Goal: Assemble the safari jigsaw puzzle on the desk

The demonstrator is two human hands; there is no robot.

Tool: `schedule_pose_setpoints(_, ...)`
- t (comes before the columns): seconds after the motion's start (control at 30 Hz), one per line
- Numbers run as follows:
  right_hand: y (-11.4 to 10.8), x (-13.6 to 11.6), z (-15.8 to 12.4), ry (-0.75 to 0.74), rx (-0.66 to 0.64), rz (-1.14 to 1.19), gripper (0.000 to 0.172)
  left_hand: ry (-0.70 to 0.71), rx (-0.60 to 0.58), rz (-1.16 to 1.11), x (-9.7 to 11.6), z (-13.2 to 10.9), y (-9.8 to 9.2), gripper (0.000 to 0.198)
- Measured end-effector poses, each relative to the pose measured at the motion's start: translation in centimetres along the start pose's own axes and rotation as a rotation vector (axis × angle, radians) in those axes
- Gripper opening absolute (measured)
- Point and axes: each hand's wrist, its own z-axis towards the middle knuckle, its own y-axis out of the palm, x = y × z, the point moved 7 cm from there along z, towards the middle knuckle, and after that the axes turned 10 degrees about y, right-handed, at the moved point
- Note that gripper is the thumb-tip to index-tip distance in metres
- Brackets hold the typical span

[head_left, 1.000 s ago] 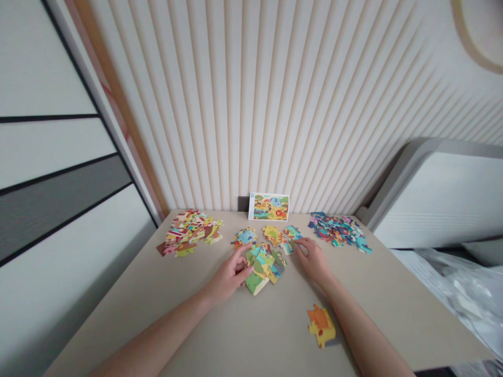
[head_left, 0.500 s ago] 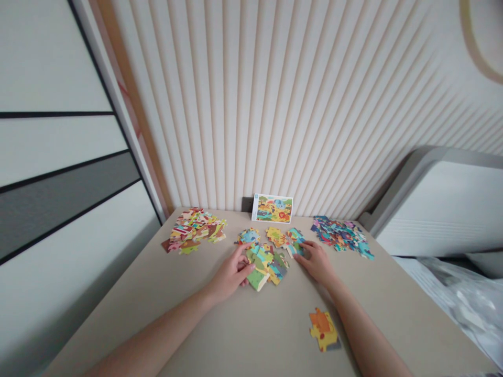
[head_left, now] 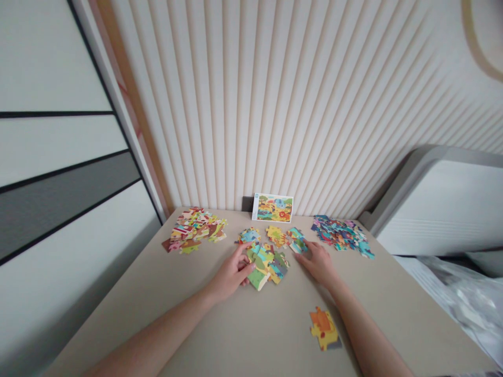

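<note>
My left hand (head_left: pixel 234 269) is closed on a green puzzle piece (head_left: pixel 256 272), thumb on top and the other fingers curled at its left side. Beside and partly under that piece lie several colourful puzzle pieces (head_left: pixel 278 266). My right hand (head_left: pixel 317 262) has thumb and fingertips at the near right edge of a blue-green puzzle piece (head_left: pixel 295 238). Yellow puzzle pieces (head_left: pixel 275 235) lie just left of that one. Light-blue and orange pieces (head_left: pixel 249 235) sit beyond my left fingertips.
A picture card (head_left: pixel 272 208) of animals leans on the ribbed wall. One heap of reddish puzzle pieces (head_left: pixel 196 229) lies back left, another of blue-purple pieces (head_left: pixel 342 234) back right. Orange-yellow puzzle pieces (head_left: pixel 324 330) lie on the table (head_left: pixel 251 335) beside my right forearm.
My right hand has shifted slightly right, and the blue-green piece has turned a little, its pale edge less visible. My left hand stays in place with the green piece.
</note>
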Motion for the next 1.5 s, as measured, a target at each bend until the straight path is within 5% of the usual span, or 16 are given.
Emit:
schedule_pose_setpoints(0.7, -1.9, -3.7, -0.7, -0.139, 0.016, 0.295, 0.055, -0.024, 0.017, -0.018, 0.1, 0.1, 0.0, 0.064)
schedule_pose_setpoints(1.5, -0.8, -5.9, -2.3, -0.256, -0.181, 0.156, 0.042, -0.029, 0.037, -0.032, 0.1, 0.1, 0.0, 0.065)
